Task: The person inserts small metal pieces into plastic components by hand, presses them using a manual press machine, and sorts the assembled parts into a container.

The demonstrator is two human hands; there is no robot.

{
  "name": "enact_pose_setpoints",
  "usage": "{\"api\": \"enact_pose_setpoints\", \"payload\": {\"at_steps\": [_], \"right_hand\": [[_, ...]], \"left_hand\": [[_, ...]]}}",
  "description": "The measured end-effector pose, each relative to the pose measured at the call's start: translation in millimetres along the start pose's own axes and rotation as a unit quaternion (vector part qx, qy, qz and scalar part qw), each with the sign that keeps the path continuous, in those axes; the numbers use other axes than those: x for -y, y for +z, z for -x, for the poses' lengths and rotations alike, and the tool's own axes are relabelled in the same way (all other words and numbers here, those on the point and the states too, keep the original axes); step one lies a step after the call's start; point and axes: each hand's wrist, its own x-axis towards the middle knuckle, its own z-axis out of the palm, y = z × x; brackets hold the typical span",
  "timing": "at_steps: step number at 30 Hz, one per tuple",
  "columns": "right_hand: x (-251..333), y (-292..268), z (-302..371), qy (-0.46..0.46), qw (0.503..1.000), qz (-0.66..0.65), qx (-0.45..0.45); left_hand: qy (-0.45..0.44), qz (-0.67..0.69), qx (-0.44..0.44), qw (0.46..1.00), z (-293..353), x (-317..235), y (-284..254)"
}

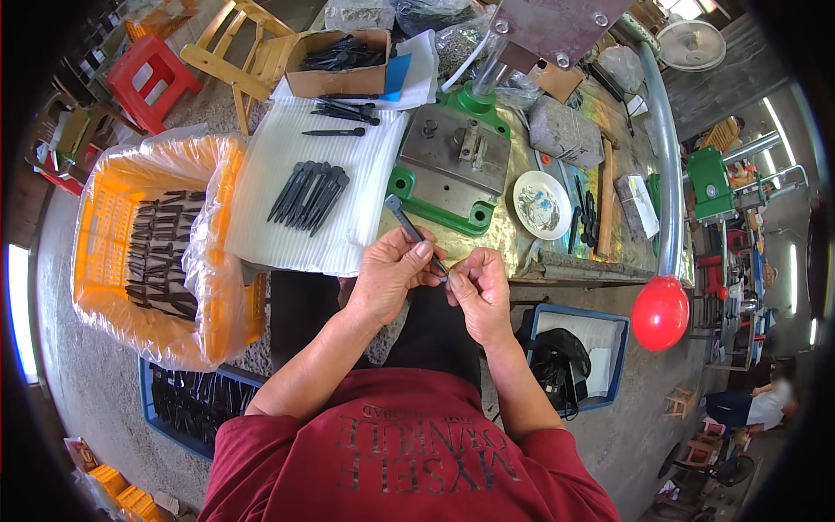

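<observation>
A slim black tapered piece (pixel 407 219) with a wider flat end is pinched in my left hand (pixel 391 271), its wide end pointing up toward the green press base (pixel 448 170). My right hand (pixel 483 291) meets it at the lower end, thumb and fingertips pressed together; what lies between them is too small to make out. Just left of my hands, a bundle of similar black pieces (pixel 309 196) rests on a white foam sheet (pixel 357 235). Farther up, a few loose ones (pixel 346 110) lie near a cardboard box (pixel 335 84) full of them.
A plastic-lined orange crate (pixel 96 244) with rows of dark pieces stands at left. A white dish (pixel 541 205), a grey stone block (pixel 565 130) and a hammer handle (pixel 606 196) lie right of the press. A lever's red ball (pixel 659 313) juts out at right. Blue trays (pixel 619 348) sit below.
</observation>
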Motion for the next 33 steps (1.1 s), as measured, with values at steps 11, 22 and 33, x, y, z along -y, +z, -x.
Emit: {"api": "enact_pose_setpoints", "payload": {"at_steps": [11, 22, 33], "right_hand": [[-2.9, 2.2, 2.3, 0.017, 1.0, -0.01, -0.017], [-5.8, 3.7, 1.0, -0.016, 0.999, 0.008, -0.039], [-11.6, 8.4, -4.2, -0.026, 0.995, 0.017, -0.094]], "left_hand": [[0.013, -0.02, 0.008, 1.0, 0.2, 6.2, -5.0], [0.031, -0.043, -0.015, 0.998, 2.2, 11.5, -0.3], [0.076, -0.054, -0.041, 0.995, 0.6, 6.9, 3.5]]}}
